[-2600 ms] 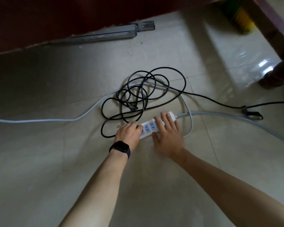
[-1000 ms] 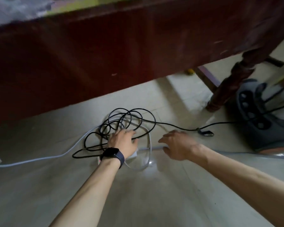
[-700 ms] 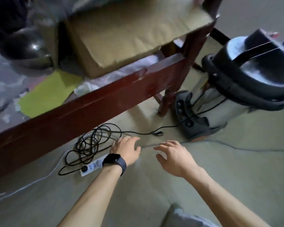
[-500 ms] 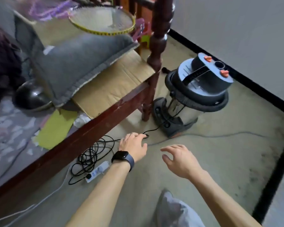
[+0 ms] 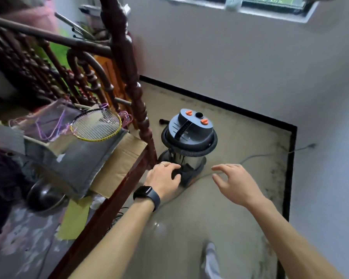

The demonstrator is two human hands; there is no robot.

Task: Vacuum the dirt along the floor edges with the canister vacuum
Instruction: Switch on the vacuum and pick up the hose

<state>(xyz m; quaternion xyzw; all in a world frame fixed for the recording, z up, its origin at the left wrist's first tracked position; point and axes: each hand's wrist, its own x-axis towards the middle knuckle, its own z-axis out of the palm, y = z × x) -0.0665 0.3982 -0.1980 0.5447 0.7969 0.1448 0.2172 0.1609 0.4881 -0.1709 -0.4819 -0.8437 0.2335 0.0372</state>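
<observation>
Floor w/ dark grime along black skirting. Vacuum stands upright on it, long axis vertical, hose port & orange knobs facing up, just beside bedpost, near room corner. L hand loosely curled in front of vacuum base, nothing gripped; contact unclear. R hand spread, relaxed, empty, right of vacuum.

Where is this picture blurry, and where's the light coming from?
Head view: motion blur smears the bedpost and the bed surface at lower left, while the vacuum is fairly sharp; head view: daylight enters from the window at the top; head view: the wide lens slightly bows the baseboard on the right.
</observation>
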